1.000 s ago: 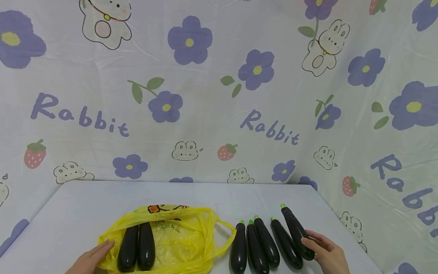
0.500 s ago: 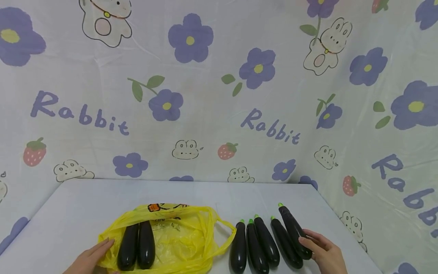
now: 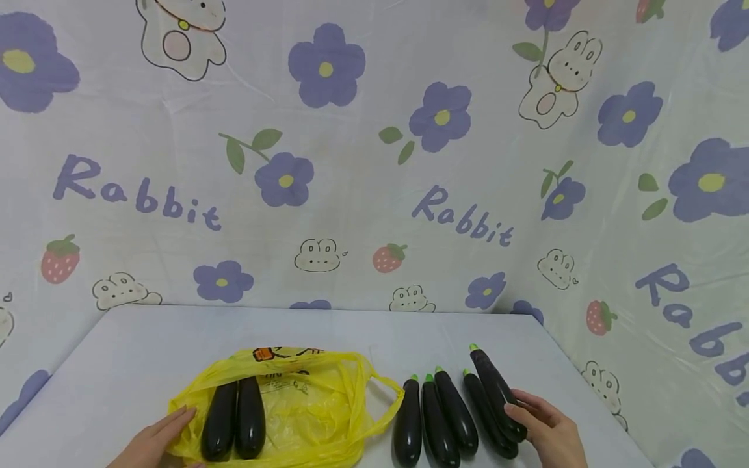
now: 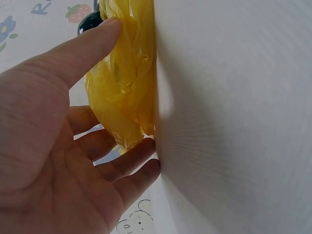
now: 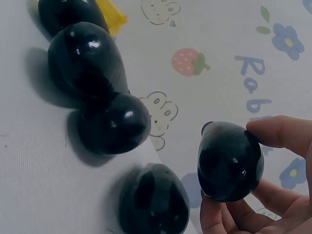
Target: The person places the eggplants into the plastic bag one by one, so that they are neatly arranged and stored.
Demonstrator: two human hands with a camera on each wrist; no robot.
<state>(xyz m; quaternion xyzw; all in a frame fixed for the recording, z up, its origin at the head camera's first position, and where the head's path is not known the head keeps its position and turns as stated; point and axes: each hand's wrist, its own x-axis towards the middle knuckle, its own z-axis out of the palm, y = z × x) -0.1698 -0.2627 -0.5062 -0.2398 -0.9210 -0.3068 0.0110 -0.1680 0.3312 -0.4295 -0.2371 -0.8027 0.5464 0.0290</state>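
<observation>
My right hand grips the thick end of a dark, glossy eggplant with a bright green stem tip. In the right wrist view this eggplant is pinched between thumb and fingers, apart from the eggplant beside it. A yellow plastic bag lies with its mouth toward me, two eggplants inside. At the bag's left side, my left hand holds the plastic. The left wrist view shows the thumb on one side of the bag, fingers on the other, fingertips at the tabletop.
Several loose eggplants lie side by side right of the bag, stems pointing away. The bag's handle loop reaches the leftmost one. Behind the white table hangs a cloth printed with rabbits, flowers and strawberries.
My right hand has moved slightly left with its eggplant, which now overlaps the neighbouring eggplant in the head view. The left hand and the bag stay almost still.
</observation>
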